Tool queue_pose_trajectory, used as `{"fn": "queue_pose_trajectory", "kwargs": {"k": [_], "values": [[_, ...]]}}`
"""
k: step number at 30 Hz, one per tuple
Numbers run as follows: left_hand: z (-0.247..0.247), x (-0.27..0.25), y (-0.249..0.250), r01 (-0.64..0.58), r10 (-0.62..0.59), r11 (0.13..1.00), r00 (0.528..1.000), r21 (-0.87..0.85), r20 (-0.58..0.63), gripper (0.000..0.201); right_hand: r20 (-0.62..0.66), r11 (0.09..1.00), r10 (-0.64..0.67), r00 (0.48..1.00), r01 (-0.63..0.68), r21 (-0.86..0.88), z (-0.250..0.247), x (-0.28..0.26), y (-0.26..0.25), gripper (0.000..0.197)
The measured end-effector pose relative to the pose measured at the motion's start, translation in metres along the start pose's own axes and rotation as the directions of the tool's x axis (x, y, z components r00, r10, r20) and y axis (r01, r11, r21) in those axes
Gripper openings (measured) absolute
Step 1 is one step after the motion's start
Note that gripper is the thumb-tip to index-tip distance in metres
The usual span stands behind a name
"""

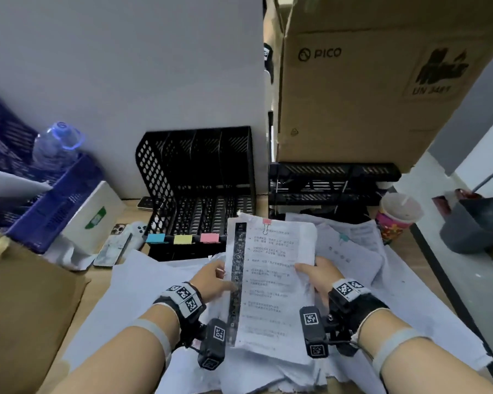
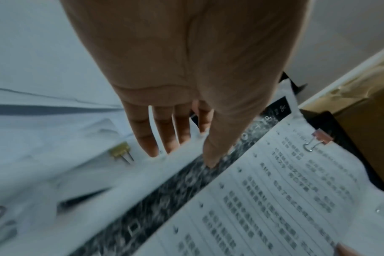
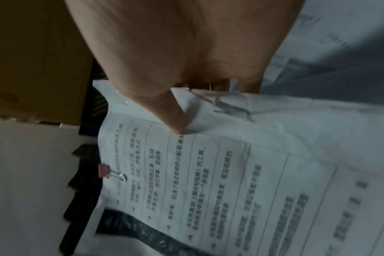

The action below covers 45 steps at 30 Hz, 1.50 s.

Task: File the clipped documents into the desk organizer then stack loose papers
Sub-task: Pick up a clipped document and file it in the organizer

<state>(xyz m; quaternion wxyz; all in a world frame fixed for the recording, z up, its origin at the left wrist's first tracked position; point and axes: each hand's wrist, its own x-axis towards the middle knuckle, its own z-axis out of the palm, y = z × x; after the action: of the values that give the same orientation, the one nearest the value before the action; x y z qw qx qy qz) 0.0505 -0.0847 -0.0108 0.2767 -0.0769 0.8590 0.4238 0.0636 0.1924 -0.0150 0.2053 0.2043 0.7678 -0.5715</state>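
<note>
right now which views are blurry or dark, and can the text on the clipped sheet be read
Head view: bright, edges bowed, clipped document print too soft to read. Left wrist view: motion-smeared lower left, left hand sharp enough. Right wrist view: dim, right hand blurred, print unreadable.

You have two black mesh desk organizers: the upright divided file rack (image 1: 197, 177) and a flat stacked tray unit (image 1: 330, 183). Three coloured sticky labels mark the rack's front: blue (image 1: 155, 238), yellow (image 1: 182, 239), pink (image 1: 209, 237). You hold one clipped printed document (image 1: 271, 282), fastened by one pink binder clip (image 1: 267, 222). One gold binder clip (image 2: 120, 150) lies among the loose sheets.
</note>
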Motion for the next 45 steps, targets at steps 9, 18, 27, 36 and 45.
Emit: {"fn": "queue_pose_trajectory", "kwargs": {"k": [9, 18, 27, 36, 45], "values": [[-0.026, -0.036, -0.04, -0.04, 0.014, 0.953, 0.996, -0.301, -0.087, 0.051, 0.219, 0.948, -0.158, 0.963, 0.21, -0.24, 0.056, -0.007, -0.044, 0.015], [-0.033, -0.066, -0.056, -0.16, 0.078, 0.828, 0.982, -0.538, -0.172, 0.062, 0.273, 0.935, -0.229, 0.934, 0.289, -0.204, 0.077, -0.012, -0.073, 0.016], [-0.064, -0.073, -0.029, -0.257, 0.137, 0.781, 0.96, -0.57, -0.245, 0.043, 0.173, 0.921, -0.367, 0.914, 0.33, 0.209, 0.077, -0.014, -0.16, 0.013], [-0.119, -0.041, 0.02, -0.374, 0.198, 0.923, 0.664, -0.092, -0.721, 0.021, 0.252, 0.965, -0.253, 0.934, 0.224, 0.135, 0.083, -0.051, -0.281, 0.057], [-0.112, 0.001, 0.03, -0.5, 0.302, 0.848, 0.728, -0.176, -0.616, 0.051, 0.114, 0.929, -0.212, 0.97, 0.237, -0.283, 0.111, -0.045, -0.348, 0.024]]}}
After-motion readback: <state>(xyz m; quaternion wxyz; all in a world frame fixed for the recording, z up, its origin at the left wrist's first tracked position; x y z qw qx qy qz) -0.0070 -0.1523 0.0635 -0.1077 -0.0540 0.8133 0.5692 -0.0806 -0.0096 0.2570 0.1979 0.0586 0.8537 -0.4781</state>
